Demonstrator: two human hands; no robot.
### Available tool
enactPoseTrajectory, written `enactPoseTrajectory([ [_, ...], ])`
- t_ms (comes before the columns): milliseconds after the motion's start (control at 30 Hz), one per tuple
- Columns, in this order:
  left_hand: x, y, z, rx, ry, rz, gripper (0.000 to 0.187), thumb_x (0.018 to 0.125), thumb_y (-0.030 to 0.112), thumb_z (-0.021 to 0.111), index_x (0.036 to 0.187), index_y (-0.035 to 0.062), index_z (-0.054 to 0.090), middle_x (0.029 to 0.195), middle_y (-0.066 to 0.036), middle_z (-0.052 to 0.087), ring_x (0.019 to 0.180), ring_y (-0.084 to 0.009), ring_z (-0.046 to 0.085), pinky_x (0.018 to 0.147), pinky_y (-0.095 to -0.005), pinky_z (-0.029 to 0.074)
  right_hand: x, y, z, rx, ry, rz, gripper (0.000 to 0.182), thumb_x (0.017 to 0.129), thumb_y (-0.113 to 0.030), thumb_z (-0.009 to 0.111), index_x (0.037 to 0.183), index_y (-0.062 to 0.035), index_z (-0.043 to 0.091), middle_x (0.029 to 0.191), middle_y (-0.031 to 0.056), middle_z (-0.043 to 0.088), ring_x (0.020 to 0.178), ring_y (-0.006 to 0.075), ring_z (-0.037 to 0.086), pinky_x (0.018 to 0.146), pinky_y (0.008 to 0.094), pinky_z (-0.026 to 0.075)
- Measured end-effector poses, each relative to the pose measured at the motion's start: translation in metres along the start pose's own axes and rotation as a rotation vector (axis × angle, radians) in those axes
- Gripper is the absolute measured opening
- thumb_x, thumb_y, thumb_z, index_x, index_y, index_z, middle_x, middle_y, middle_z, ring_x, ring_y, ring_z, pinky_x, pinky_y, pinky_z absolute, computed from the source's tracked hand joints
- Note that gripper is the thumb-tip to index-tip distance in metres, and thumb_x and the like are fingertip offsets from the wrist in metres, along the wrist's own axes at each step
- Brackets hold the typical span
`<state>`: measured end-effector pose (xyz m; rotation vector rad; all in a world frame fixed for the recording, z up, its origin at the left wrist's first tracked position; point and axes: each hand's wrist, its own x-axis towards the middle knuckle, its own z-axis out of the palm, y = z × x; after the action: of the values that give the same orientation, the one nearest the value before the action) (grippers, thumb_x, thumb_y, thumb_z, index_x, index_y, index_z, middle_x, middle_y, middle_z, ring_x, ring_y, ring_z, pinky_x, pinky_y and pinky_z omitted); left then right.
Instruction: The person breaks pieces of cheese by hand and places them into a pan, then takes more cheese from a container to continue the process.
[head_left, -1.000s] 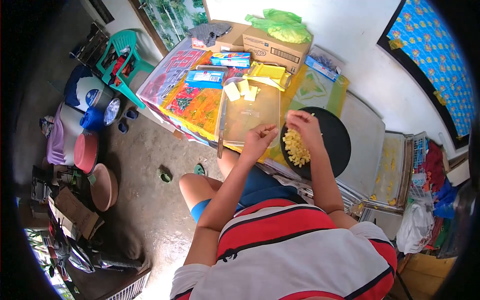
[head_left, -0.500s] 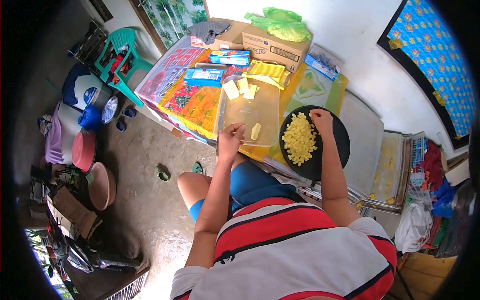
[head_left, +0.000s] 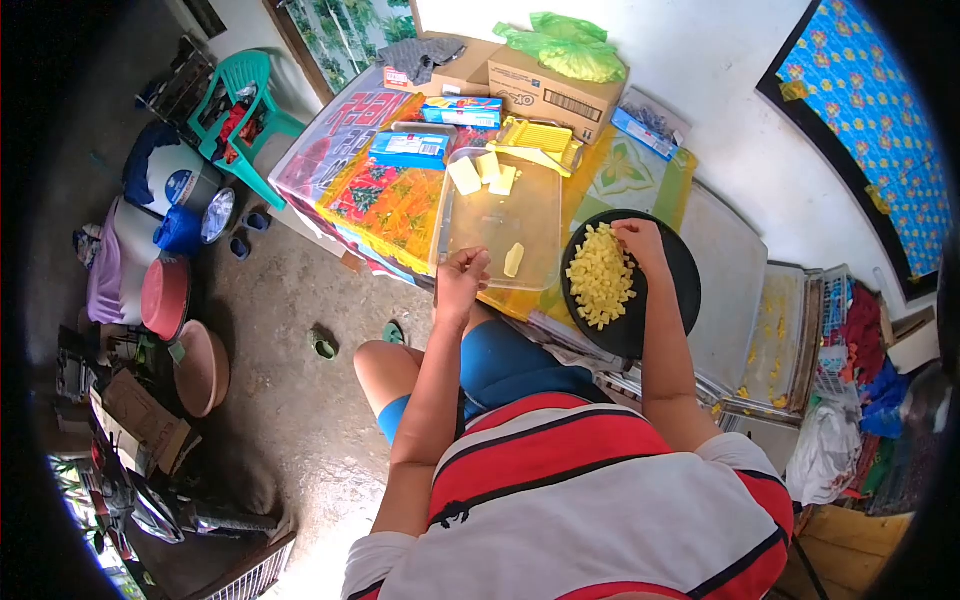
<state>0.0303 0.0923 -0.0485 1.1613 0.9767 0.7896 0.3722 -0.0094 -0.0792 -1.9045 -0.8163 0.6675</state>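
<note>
My left hand (head_left: 463, 280) is closed, fingertips pinched together, over the near left corner of a clear plastic tray (head_left: 450, 225). Whatever it pinches is too small to make out. In that tray lie pale yellow slabs (head_left: 465, 177) that look like cheese, at the far end, and one thin piece (head_left: 514, 260) beside my hand. To the right, a round black pan (head_left: 660, 310) holds a heap of small yellow cubes (head_left: 600, 278). My right hand (head_left: 640, 240) reaches over the pan's far side, fingers curled down at the edge of the heap; its fingertips are partly hidden.
Behind the tray are blue boxes (head_left: 410, 150), a yellow plastic rack (head_left: 540, 142) and a cardboard box (head_left: 550, 95) topped by a green bag (head_left: 565, 50). Metal trays (head_left: 725, 290) sit right of the pan. A green chair (head_left: 245, 120) stands left of the table.
My right hand has shifted slightly left over the pan, closer to the heap of cubes. My left hand stays at the tray corner. The whole view has moved a little.
</note>
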Motion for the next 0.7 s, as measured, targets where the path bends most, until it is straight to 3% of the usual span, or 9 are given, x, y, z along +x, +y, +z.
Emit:
enactPoseTrajectory([
  [233, -0.003, -0.002, 0.006, 0.022, -0.033, -0.023, 0.029, 0.089, 0.021, 0.062, 0.108, 0.0001, 0.062, 0.088, -0.005, 0.065, 0.068, -0.0103, 0.058, 0.059, -0.0231, 0.047, -0.008, -0.006, -0.007, -0.027, 0.02, -0.031, 0.02, 0.077, -0.016, 0.071, 0.089, -0.0007, 0.068, 0.075, 0.0056, 0.065, 0.065, 0.0114, 0.061, 0.062, 0.0266, 0.048],
  [333, -0.005, -0.002, 0.007, 0.015, -0.03, -0.024, 0.028, 0.089, 0.021, 0.062, 0.108, 0.0002, 0.062, 0.087, -0.005, 0.065, 0.068, -0.0101, 0.058, 0.058, -0.0231, 0.047, -0.023, -0.034, -0.008, 0.055, 0.099, 0.081, 0.02, 0.08, -0.015, 0.069, 0.092, 0.0001, 0.068, 0.075, 0.004, 0.064, 0.066, 0.0112, 0.06, 0.062, 0.0254, 0.048],
  [433, -0.006, -0.003, 0.007, 0.007, -0.032, -0.027, 0.027, 0.089, 0.02, 0.062, 0.107, -0.0002, 0.062, 0.087, -0.005, 0.065, 0.067, -0.0099, 0.057, 0.058, -0.023, 0.047, -0.02, -0.031, -0.005, 0.427, 0.126, 0.058, 0.018, 0.081, -0.012, 0.067, 0.094, 0.0016, 0.068, 0.075, 0.0032, 0.063, 0.066, 0.0103, 0.058, 0.063, 0.0234, 0.048],
  [633, -0.005, -0.007, 0.008, 0.004, -0.038, -0.026, 0.027, 0.089, 0.019, 0.062, 0.107, -0.0007, 0.062, 0.087, -0.005, 0.065, 0.066, -0.0099, 0.058, 0.059, -0.023, 0.048, -0.026, -0.041, 0.031, 0.431, -0.1, -0.198, 0.019, 0.079, -0.007, 0.068, 0.096, 0.0016, 0.067, 0.078, 0.0031, 0.065, 0.069, 0.0098, 0.059, 0.066, 0.0223, 0.047],
  [700, -0.004, -0.009, 0.007, -0.017, -0.039, -0.031, 0.026, 0.089, 0.019, 0.062, 0.106, -0.0006, 0.062, 0.087, -0.005, 0.065, 0.067, -0.0099, 0.058, 0.059, -0.023, 0.048, -0.032, -0.048, 0.058, 0.292, -0.164, -0.294, 0.02, 0.078, -0.009, 0.069, 0.095, 0.0002, 0.068, 0.078, 0.0037, 0.066, 0.07, 0.0105, 0.06, 0.066, 0.0235, 0.048],
])
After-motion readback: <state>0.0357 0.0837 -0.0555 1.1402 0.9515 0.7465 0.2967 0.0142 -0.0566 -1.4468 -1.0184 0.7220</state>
